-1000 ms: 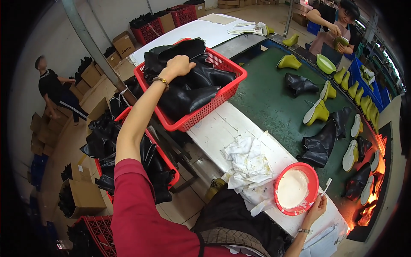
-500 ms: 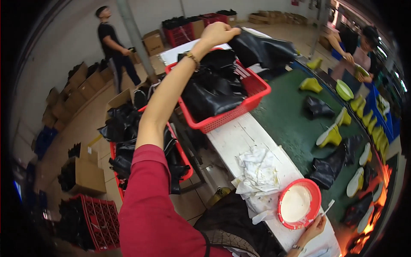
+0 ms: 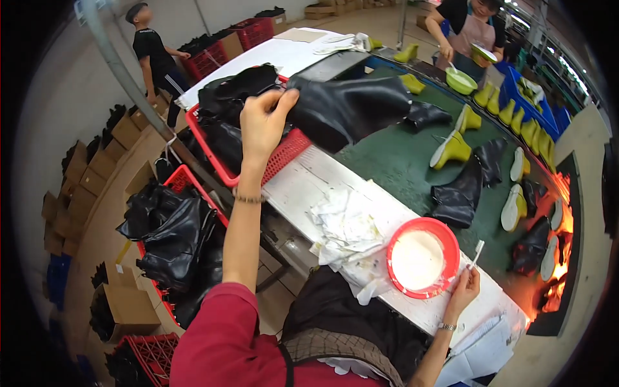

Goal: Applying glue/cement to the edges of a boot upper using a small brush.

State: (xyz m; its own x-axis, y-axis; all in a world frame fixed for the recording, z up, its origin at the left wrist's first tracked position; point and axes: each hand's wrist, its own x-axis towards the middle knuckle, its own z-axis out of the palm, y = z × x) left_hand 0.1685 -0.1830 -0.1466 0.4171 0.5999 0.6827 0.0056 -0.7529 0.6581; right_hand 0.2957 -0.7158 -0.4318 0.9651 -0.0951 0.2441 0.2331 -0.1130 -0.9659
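Note:
My left hand (image 3: 267, 122) is closed on the top edge of a black leather boot upper (image 3: 358, 106), holding it up over the near edge of the green belt. Behind that wrist, a red plastic basket (image 3: 287, 158) is heaped with more black uppers (image 3: 235, 90). My right hand (image 3: 465, 291) pinches a small white brush (image 3: 478, 250), bristle end up, beside a red bowl (image 3: 454, 242) of creamy white liquid (image 3: 418, 260). A crumpled, stained white cloth (image 3: 345, 226) lies just left of the bowl.
On the green belt (image 3: 387, 164) lie black uppers and yellow shoe lasts (image 3: 454, 151). Orange glowing heat (image 3: 560, 258) shows at its right end. Across it, a person (image 3: 467, 32) works over a green bowl (image 3: 460, 80). Another red basket (image 3: 177, 180) stands left; a person (image 3: 155, 58) stands behind.
The boot upper has come from above the basket toward me and over the belt, still in my left hand. My view has turned right. My right hand keeps the brush by the bowl.

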